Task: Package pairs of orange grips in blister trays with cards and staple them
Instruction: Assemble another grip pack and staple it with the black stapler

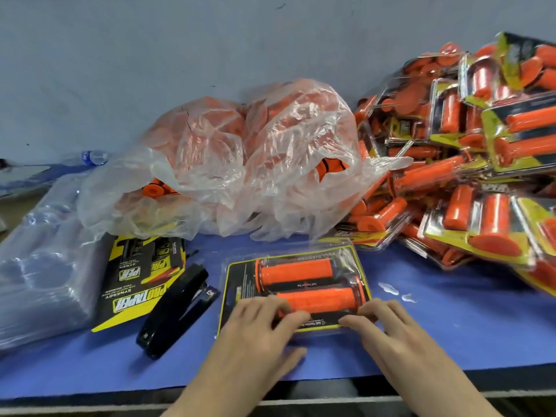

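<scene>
A filled blister pack (240, 275) lies flat on the blue worktop (451, 326), just in front of the person, with two orange handles (296, 273) side by side under its clear cover. The left grip (255, 329) rests on the pack's near left corner, fingers lightly bent and spread, tips pressing the cover over the nearer handle's end. The right grip (388, 326) presses the near right edge the same way, holding nothing closed in it. A black stapler (177, 308) lies just left of the pack, beside a stack of yellow cards (135, 281) and clear trays (39, 266). Behind sits a plastic bag (240, 164) of loose handles; finished packs (466, 176) are heaped at the right.
</scene>
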`<state>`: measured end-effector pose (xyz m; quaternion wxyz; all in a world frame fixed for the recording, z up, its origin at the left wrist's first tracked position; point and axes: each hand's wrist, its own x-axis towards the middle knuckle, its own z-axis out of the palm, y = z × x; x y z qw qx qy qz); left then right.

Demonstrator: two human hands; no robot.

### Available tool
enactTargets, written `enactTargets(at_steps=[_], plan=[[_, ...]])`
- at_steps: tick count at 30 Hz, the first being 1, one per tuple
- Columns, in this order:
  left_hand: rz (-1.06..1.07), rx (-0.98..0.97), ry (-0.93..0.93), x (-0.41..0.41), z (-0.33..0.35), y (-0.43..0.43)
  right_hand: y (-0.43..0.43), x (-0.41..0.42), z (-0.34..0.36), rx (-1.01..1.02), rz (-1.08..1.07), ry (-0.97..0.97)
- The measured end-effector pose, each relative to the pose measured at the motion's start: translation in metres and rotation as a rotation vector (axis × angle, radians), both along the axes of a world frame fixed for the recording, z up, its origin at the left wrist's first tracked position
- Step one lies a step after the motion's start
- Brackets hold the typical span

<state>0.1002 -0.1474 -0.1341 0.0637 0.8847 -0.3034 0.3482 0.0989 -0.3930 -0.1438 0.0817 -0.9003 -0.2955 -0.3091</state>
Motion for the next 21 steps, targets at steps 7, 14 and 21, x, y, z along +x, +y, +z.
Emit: enactTargets(at_steps=[7, 14, 21], plan=[[-0.088, 0.044, -0.067, 0.008, -0.004, -0.023, -0.001, 0.0, 0.003, 0.088, 0.108, -0.133], [-0.149, 0.033, -0.058, 0.002, 0.0, -0.028, 0.007, 0.004, 0.0, -0.009, -0.016, -0.321], [-0.027, -0.017, -0.074, -0.002, 0.008, 0.031, -0.025, 0.005, 0.004, 0.023, -0.098, -0.297]])
